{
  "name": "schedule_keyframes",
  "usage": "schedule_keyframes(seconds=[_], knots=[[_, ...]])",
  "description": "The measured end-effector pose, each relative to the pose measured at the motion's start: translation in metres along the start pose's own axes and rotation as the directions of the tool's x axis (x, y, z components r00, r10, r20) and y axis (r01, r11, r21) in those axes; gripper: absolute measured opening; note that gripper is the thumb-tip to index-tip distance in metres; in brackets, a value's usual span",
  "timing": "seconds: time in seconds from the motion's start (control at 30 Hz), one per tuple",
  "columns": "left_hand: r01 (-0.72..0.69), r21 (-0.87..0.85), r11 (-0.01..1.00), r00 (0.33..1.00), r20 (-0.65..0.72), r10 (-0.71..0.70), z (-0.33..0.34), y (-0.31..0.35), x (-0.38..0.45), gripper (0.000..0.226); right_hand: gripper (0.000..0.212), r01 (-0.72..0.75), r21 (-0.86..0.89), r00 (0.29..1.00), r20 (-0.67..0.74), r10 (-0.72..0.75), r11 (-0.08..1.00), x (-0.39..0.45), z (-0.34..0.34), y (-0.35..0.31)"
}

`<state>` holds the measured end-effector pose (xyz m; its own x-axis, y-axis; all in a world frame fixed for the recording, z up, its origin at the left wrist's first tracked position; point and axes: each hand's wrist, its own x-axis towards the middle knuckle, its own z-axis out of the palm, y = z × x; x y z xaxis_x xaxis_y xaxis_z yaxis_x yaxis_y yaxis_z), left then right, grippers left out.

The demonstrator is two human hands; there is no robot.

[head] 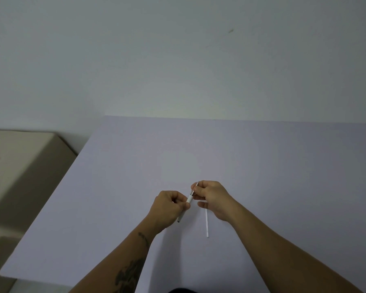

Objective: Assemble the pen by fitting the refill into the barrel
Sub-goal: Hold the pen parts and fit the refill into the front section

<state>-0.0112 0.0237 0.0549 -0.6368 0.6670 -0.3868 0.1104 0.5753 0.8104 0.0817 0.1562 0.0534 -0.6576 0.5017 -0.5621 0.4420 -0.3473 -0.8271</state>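
A pale lilac table [262, 166] carries one thin white tube [206, 223] lying flat.

We are facing a plain pale grey-white wall [178, 56]; a flat lavender-grey tabletop [262, 157] is meeting it; a beige cardboard box [23, 166] is sitting left.

Bare forearms, no sleeves; left forearm [133, 269] bears dark tattoos, perhaps leaf-like, blurred near the wrist

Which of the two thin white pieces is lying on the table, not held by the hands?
The slim white tube below the right hand; it lies free. The thicker barrel is gripped by both hands.
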Motion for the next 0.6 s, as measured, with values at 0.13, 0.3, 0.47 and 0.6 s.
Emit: schedule_keyframes(seconds=[0.13, 0.3, 0.47, 0.6], knots=[[0.0, 0.009, 1.0, 1.0, -0.006, 0.0, 0.0001, -0.0027, -0.0003, 0.007, 0.025, -0.013, 0.007, 0.999, 0.053, 0.012, 1.0, -0.0034, -0.0013, -0.0028], [-0.011, -0.006, 1.0, 1.0, -0.006, 0.011, -0.0014, -0.0022, 0.0004, 0.007, 0.017, -0.039, 0.045, 0.995, 0.089, 0.035, 0.998, -0.0037, -0.0009, 0.0017], [-0.008, 0.002, 1.0, 1.0, -0.01, 0.008, -0.0008, -0.0014, 0.0012, 0.007, 0.013, -0.018, 0.061, 0.999, 0.034, 0.016, 0.998, -0.0022, 0.0006, 0.0052], [-0.012, 0.019, 1.0, 1.0, -0.005, 0.012, -0.0005, -0.0026, 0.0014, 0.006, 0.02, -0.003, 0.043, 0.999, 0.036, 0.001, 0.999, -0.005, -0.0003, 0.0024]])
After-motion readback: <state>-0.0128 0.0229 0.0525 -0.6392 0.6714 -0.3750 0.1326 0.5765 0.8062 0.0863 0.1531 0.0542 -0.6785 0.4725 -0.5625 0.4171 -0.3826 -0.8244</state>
